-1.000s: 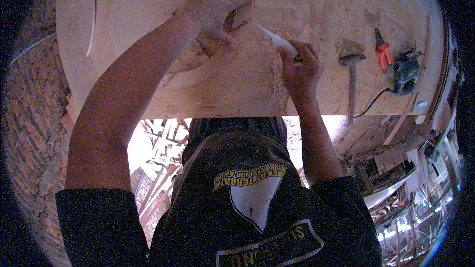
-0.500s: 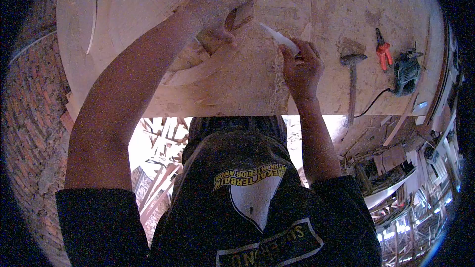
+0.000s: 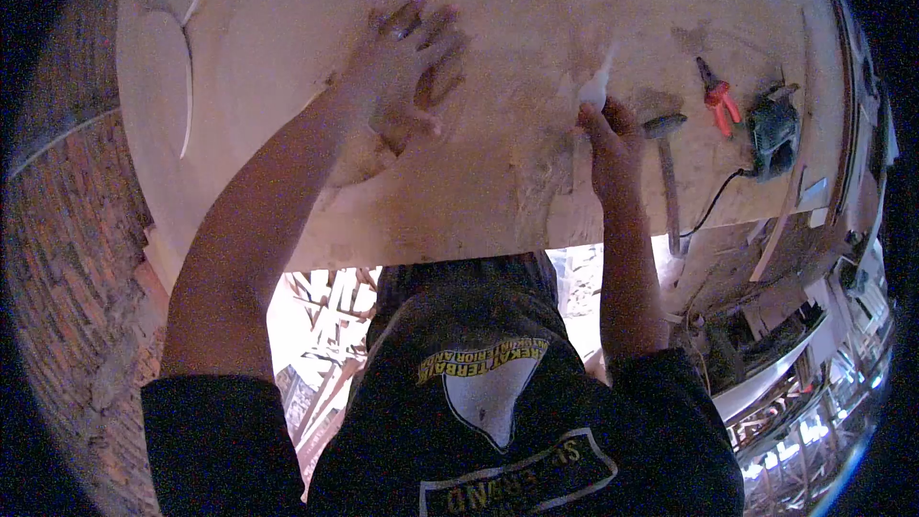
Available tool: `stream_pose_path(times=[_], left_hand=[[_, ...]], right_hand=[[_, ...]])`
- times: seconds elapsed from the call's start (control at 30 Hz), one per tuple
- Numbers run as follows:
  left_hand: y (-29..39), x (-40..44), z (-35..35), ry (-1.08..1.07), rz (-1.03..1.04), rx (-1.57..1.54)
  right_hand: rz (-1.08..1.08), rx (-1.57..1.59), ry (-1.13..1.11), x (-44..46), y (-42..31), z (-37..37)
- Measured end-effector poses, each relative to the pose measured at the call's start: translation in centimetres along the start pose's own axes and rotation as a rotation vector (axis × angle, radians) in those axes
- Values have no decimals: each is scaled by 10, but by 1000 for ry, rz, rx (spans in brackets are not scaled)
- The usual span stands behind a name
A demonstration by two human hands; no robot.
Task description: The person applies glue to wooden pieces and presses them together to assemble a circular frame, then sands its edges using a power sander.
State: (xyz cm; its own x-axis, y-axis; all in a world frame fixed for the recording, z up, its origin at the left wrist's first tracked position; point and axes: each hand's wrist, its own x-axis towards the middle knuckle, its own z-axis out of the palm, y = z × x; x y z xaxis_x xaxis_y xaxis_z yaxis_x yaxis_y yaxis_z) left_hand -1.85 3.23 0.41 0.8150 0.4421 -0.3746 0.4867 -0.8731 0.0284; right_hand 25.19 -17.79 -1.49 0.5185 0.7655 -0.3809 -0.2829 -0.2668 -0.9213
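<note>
Rough reddish-brown brick wall runs left of the wide, pale-brown wooden surface. Super bright glare hits the pale scrap-wood pieces below its near edge, and a messy jumble of long timber strips sits off its near right corner.

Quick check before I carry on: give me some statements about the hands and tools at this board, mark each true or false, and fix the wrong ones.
1. The left hand has its fingers spread. True.
2. The right hand grips the hammer. False: it holds a white pointed object.
3. The pliers lie between the hammer and the power tool. True.
4. The pliers have blue handles. False: they are red.
5. The hammer lies to the right of the right hand. True.
</note>
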Motion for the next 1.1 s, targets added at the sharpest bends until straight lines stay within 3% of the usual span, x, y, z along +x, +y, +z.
stream_pose_path(times=[0.07,0.17,0.27,0.37,0.4,0.57,0.6,0.67,0.77,0.8,0.93,1.0,1.1], left_hand=[[-2,-4,3,6,13,20],[-14,-6,32,262,74,0],[-17,-2,44,351,81,51],[0,-14,-17,-1,8,-25],[2,-14,-17,-12,9,-32],[-6,-11,-13,-84,-15,-25],[-9,-12,-3,-18,-5,-15],[-15,-10,23,108,6,6],[-8,-15,-16,-78,-6,-20],[-10,-16,-11,-44,-5,-16],[-14,-17,-1,-31,-11,-41],[-12,-19,-13,-62,-11,-82],[-13,-22,-20,-55,-5,-109]], right_hand=[[-105,-232,97,11,-12,1],[-276,-590,236,38,-16,5],[-359,-877,336,71,-8,6],[-389,-1044,374,80,-3,10],[-400,-1088,388,83,-6,14],[-642,-1069,429,77,-3,16],[-714,-1077,412,73,-6,14],[-649,-925,493,56,-15,11],[-609,-870,540,56,-25,-7],[-600,-882,544,59,-29,-19],[-348,-809,327,104,-87,-25],[-623,-916,167,157,-89,-26],[-730,-1060,-23,214,-99,1]])
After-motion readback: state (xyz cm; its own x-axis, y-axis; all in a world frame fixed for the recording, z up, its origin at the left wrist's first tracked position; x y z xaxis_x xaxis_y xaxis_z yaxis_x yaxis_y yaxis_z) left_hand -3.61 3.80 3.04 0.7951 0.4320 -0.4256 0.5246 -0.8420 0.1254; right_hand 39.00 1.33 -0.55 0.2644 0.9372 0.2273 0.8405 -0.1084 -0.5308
